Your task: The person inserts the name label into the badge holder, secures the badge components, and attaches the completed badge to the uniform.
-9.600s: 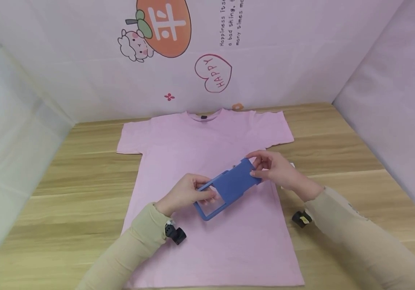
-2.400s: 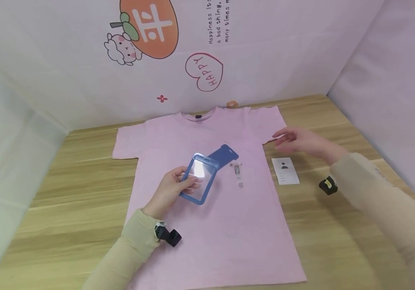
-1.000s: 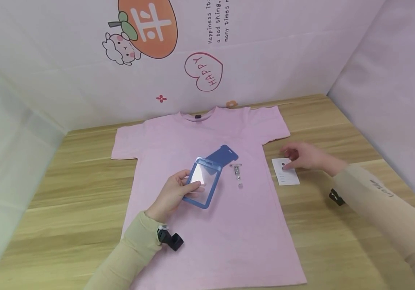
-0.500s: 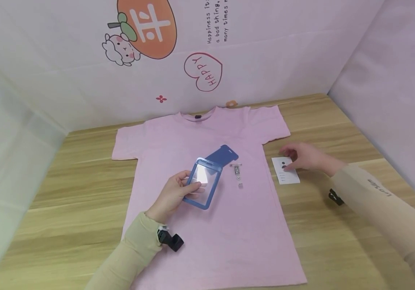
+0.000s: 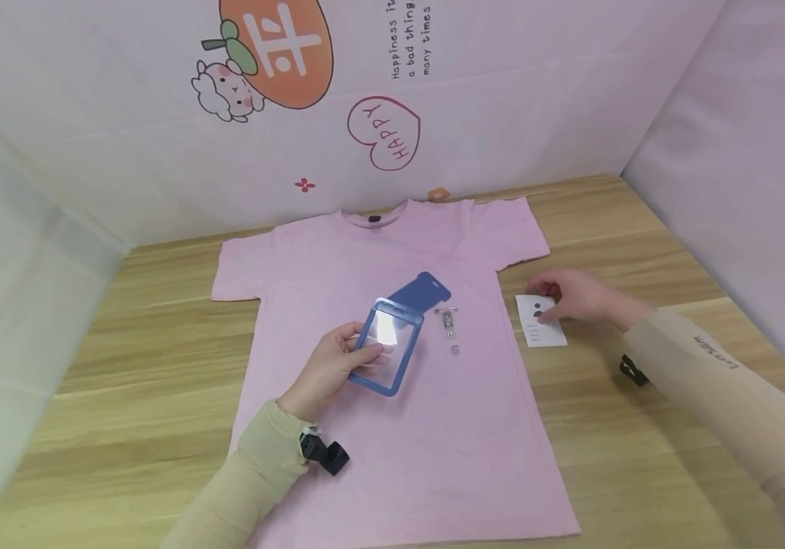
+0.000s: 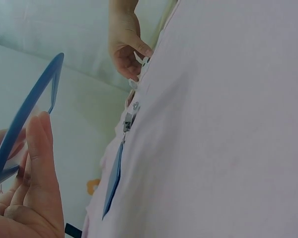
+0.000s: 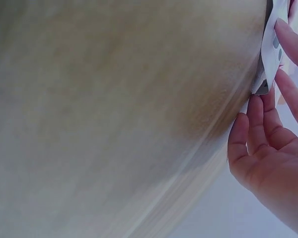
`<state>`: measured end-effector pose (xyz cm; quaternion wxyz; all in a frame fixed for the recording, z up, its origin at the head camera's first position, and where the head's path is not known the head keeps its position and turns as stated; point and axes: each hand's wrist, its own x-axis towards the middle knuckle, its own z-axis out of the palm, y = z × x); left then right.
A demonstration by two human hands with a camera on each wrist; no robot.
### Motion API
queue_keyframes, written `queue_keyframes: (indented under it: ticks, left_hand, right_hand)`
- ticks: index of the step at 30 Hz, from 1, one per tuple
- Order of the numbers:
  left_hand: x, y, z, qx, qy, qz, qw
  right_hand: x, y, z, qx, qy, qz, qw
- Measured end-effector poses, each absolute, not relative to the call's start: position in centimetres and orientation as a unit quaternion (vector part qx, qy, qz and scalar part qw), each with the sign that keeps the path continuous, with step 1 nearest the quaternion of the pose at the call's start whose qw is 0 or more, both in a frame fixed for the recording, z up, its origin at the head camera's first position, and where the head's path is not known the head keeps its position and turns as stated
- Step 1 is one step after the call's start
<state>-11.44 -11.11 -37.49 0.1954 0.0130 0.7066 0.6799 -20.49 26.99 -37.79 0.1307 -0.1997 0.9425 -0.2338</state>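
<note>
Long beige sleeves point(image 5: 728, 404), dark lettering point(image 5: 715, 352) along the right one, small black devices point(image 5: 324, 451) at both wrists.

At the head view's lower centre, we had a passage over the pink T-shirt point(image 5: 447, 457), between the black wrist camera point(image 5: 314, 446) and the right sleeve point(image 5: 722, 393). At left, the wooden tabletop point(image 5: 132, 366) gave us another lane. Right of centre, the metal badge clip point(image 5: 450, 322) lay in our way between the blue-framed badge holder point(image 5: 400, 348) in the left hand point(image 5: 331, 363) and the printed card point(image 5: 545, 334) pinched by the right hand point(image 5: 576, 296). A blue panel point(image 5: 421, 293) blocked us just above the holder; the wall sheet point(image 5: 536, 114) closed the top.
</note>
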Motion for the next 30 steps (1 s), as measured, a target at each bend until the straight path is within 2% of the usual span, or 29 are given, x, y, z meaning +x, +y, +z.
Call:
queue_keyframes:
  ticks: [18, 30]
  left_hand:
    - [-11.31, -10.72, -37.83, -0.006, 0.710, 0.681, 0.178]
    - [-11.26, -10.27, -37.90, 0.000, 0.720, 0.667, 0.192]
  right_hand:
    - [-20.23, 27.02, -37.36, -0.204, 0.941, -0.234, 0.135]
    - [-20.26, 27.57, -37.69, -0.210, 0.935, -0.256, 0.125]
